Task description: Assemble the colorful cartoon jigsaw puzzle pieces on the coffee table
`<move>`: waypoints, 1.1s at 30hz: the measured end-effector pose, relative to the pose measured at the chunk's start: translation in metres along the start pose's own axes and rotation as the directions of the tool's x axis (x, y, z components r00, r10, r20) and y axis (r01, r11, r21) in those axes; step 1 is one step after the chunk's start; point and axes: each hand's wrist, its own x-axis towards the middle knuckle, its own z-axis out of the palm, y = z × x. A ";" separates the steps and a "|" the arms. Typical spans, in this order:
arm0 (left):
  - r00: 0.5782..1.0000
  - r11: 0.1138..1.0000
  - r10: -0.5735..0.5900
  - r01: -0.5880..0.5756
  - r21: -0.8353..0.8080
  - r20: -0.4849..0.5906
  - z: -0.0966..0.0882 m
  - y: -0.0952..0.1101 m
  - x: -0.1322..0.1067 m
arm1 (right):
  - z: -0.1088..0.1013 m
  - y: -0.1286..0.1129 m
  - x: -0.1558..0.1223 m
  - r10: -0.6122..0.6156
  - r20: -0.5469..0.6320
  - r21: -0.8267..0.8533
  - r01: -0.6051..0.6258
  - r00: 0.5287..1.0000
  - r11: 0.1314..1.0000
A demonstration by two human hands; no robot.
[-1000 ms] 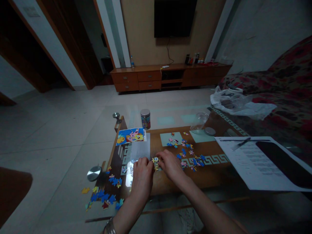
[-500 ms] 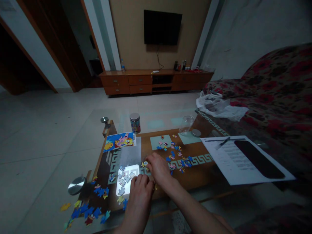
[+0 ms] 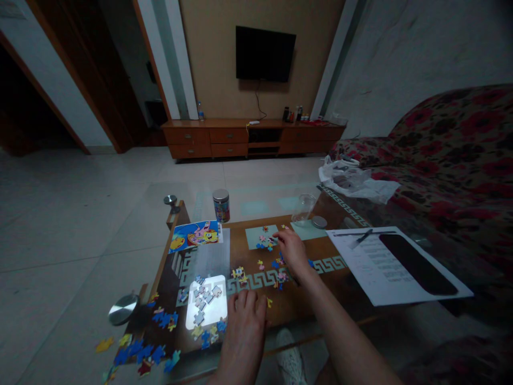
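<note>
Jigsaw pieces (image 3: 239, 273), left hand (image 3: 243, 332), right hand (image 3: 292, 252) (bare)

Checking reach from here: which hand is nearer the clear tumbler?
The right hand is nearer, above the puzzle pieces, short of the clear tumbler and apart from it. The left hand is farther, down at the near edge of the table.
</note>
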 end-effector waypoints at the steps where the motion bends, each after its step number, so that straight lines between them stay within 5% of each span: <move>1: 1.000 1.000 -0.003 0.003 -0.007 0.008 0.001 0.001 0.000 | 0.002 0.003 0.003 -0.019 0.005 -0.009 0.019 1.000 1.000; 10: 0.999 0.997 -0.027 0.030 -0.065 0.039 0.002 0.001 -0.007 | 0.015 -0.002 0.013 -0.094 0.026 -0.057 0.095 0.995 0.994; 23: 0.988 0.996 0.009 0.005 -0.086 0.154 0.006 0.010 -0.019 | 0.007 0.000 0.011 -0.005 0.112 -0.123 0.019 0.994 0.992; 33: 1.000 0.998 -0.001 0.001 -0.069 0.002 0.030 0.013 -0.028 | -0.005 0.006 0.004 0.057 0.132 -0.064 -0.049 0.990 0.997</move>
